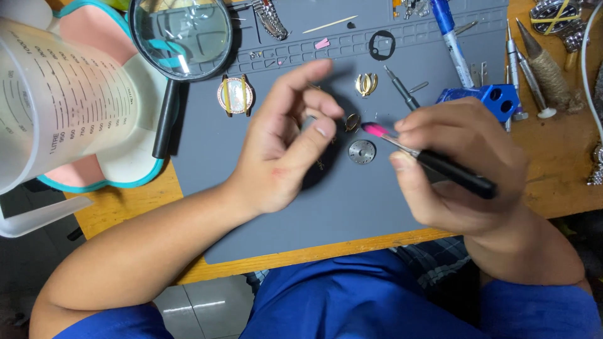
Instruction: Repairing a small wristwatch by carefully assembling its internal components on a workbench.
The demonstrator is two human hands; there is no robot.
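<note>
My left hand (pixel 286 138) hovers over the grey work mat (pixel 264 207), thumb and fingers pinching a small dark part that is mostly hidden. My right hand (pixel 461 163) grips a black pen-like tool (pixel 449 171) whose pink tip (pixel 375 130) points left toward the left fingertips. Just below the tip lies a small round silver watch disc (pixel 362 152). A small gold ring-shaped piece (pixel 352 121) sits beside the left thumb. A gold watch case with a pale dial (pixel 235 95) lies to the left on the mat.
A magnifying glass (pixel 181 37) with a black handle rests at the mat's top left, next to a clear measuring jug (pixel 56 94). A gold claw-like part (pixel 366 83), a black ring (pixel 381 45), a blue holder block (pixel 496 99), screwdrivers (pixel 402 88) and a blue pen (pixel 451 37) lie behind.
</note>
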